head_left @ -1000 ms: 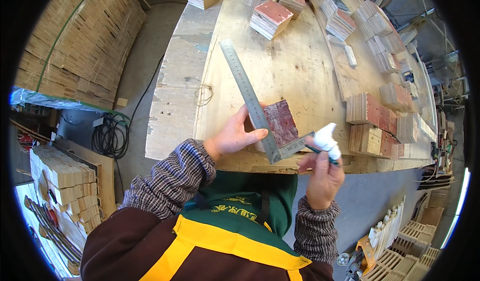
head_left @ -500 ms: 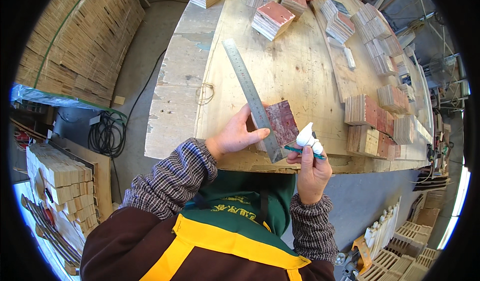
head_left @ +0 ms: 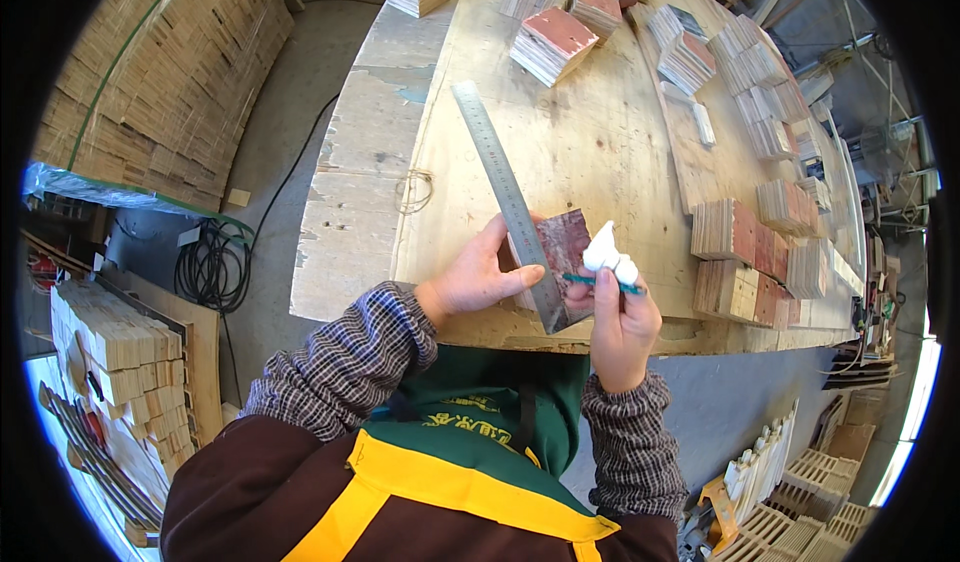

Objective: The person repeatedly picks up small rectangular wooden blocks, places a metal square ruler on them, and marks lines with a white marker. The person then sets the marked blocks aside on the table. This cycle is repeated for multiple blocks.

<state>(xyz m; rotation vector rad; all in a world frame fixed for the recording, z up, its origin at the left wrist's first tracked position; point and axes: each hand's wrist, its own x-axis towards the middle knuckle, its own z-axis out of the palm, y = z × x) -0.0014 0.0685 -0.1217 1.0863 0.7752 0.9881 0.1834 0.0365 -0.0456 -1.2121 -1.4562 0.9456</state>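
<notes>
My left hand [head_left: 475, 280] pinches a long steel ruler [head_left: 490, 157] against a plywood block [head_left: 563, 235] with a dark red, worn top. The thumb presses on the ruler, while the other fingers go out of sight behind the block. At the block's right edge, my right hand [head_left: 625, 327] grips a thin green pencil-like stick [head_left: 577, 278], its tip pointing left over the red face. A white, soft-looking lump [head_left: 602, 249] sits above those fingers; I cannot make out what it is. Whether the stick's tip touches the block or ruler is unclear.
Several red-topped plywood blocks [head_left: 553, 45] stand at the table's far side, with more stacked [head_left: 735, 232] to the right. A string loop [head_left: 414, 192] lies on the wooden table [head_left: 450, 252]. Wrapped timber [head_left: 170, 72], a coiled black cable [head_left: 213, 265] and stacked wood [head_left: 115, 337] are left.
My right hand has moved slightly left and up, bringing the green stick and white lump over the block's red face. The left hand keeps its hold on the ruler and block.
</notes>
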